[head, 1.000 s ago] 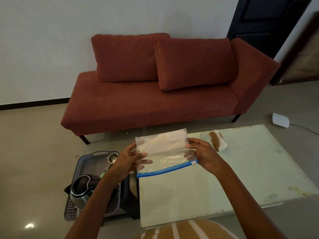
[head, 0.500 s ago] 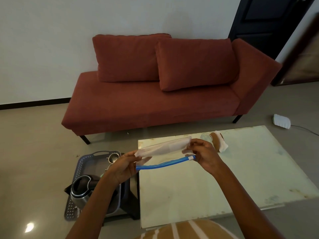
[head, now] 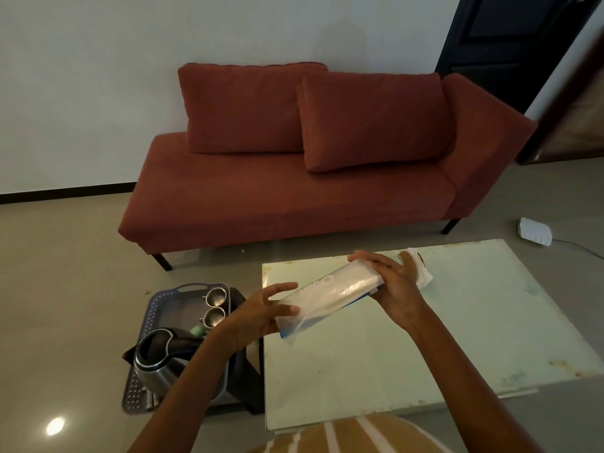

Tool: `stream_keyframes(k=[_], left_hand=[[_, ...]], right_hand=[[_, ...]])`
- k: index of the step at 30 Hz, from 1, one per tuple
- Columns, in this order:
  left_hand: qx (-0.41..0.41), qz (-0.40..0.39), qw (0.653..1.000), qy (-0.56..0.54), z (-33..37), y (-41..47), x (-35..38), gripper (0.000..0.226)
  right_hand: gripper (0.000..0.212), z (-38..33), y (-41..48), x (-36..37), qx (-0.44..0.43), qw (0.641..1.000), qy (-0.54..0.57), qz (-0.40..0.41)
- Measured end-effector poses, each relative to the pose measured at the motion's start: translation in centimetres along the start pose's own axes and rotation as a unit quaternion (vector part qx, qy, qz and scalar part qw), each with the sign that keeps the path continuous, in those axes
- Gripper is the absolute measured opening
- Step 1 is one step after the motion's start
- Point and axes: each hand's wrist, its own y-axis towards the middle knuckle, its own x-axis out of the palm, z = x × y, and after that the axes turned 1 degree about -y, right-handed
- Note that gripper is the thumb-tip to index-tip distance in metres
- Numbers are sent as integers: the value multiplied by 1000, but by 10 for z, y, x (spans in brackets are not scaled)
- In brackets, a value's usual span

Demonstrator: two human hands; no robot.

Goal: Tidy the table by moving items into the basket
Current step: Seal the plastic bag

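A clear zip bag (head: 330, 294) with a blue seal and white paper inside is folded into a long roll above the table's left part. My left hand (head: 261, 317) holds its lower left end, thumb on top, fingers spread. My right hand (head: 394, 282) grips its upper right end. The grey perforated basket (head: 163, 304) sits on the floor left of the pale glass table (head: 457, 322). It holds a steel kettle (head: 157, 361) and two small steel cups (head: 214, 305).
A glass and a white cloth (head: 423, 271) lie on the table behind my right hand. A red sofa (head: 294, 178) stands beyond the table. A white device (head: 534, 231) with a cable lies on the floor at right.
The bag went from held flat and upright to folded over and rolled into a narrow bundle, tilted down toward the left. My right hand moved on top of its right end.
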Motion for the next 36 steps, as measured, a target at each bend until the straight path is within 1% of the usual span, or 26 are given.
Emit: stream_keyframes(k=[2, 3, 6, 7, 10, 14, 19, 20, 23, 24, 29, 32, 36], left_hand=[[24, 33, 999, 21, 1, 0, -1, 47], [36, 52, 997, 46, 1, 1, -1, 48], [80, 112, 981, 140, 0, 5, -2, 56], [93, 128, 978, 138, -1, 7, -3, 57], [97, 147, 984, 26, -7, 9, -4, 51], [63, 96, 992, -49, -17, 12, 4, 53], [75, 120, 990, -27, -15, 14, 3, 71], [74, 128, 989, -24, -15, 16, 4, 67], [67, 157, 984, -49, -17, 20, 11, 43], [67, 165, 983, -53, -19, 22, 13, 41], [70, 199, 975, -72, -29, 29, 24, 33], [68, 216, 971, -79, -34, 31, 26, 42], [59, 267, 958, -90, -36, 29, 13, 36]], right_hand=[[26, 0, 0, -5, 66, 997, 24, -43], [29, -1, -1, -7, 91, 994, 5, -63], [39, 2, -3, -11, 104, 986, -91, -93], [42, 3, -3, -11, 103, 985, -104, -90], [42, 7, 0, -10, 90, 989, -102, -50], [39, 11, 4, -5, 76, 991, -109, 12], [40, 8, 9, -5, 62, 980, -185, 30], [42, 7, 10, -5, 64, 979, -192, 35], [47, 4, 16, -7, 75, 978, -188, 42], [47, 4, 17, -9, 80, 979, -185, 40], [40, 8, 23, -17, 100, 982, -158, 26], [38, 11, 29, -16, 109, 983, -145, 12], [38, 21, 41, 1, 128, 981, -146, -1]])
